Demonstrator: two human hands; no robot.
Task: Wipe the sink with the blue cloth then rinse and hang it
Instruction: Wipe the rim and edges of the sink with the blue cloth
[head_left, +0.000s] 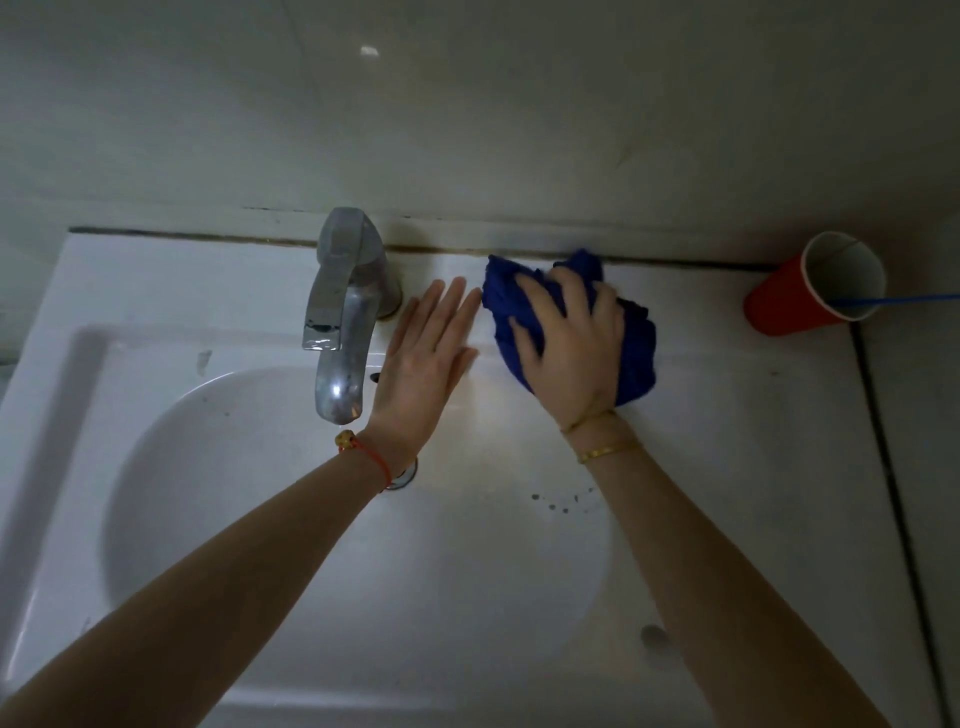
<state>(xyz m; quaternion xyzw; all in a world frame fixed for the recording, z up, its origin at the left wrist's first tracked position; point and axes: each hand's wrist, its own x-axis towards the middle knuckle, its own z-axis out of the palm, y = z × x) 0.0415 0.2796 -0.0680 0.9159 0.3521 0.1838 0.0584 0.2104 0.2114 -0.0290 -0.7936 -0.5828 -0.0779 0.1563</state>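
Note:
The white sink (156, 280) fills the lower view, with a round basin below the flat back ledge. A bunched blue cloth (636, 353) lies on the back ledge, right of the metal tap (340, 312). My right hand (569, 343) presses down on the cloth, fingers spread over it and gripping it. Between the tap and the cloth, my left hand (423, 364) rests flat on the ledge, fingers straight and apart, holding nothing. The drain (402, 475) is mostly hidden under my left wrist. No water runs from the tap.
A red cup (779, 306) with a white inside stands at the sink's back right corner, with a thin blue stick (904, 299) poking out to the right. A tiled wall rises behind the ledge. Dark specks (556, 501) mark the basin's right slope.

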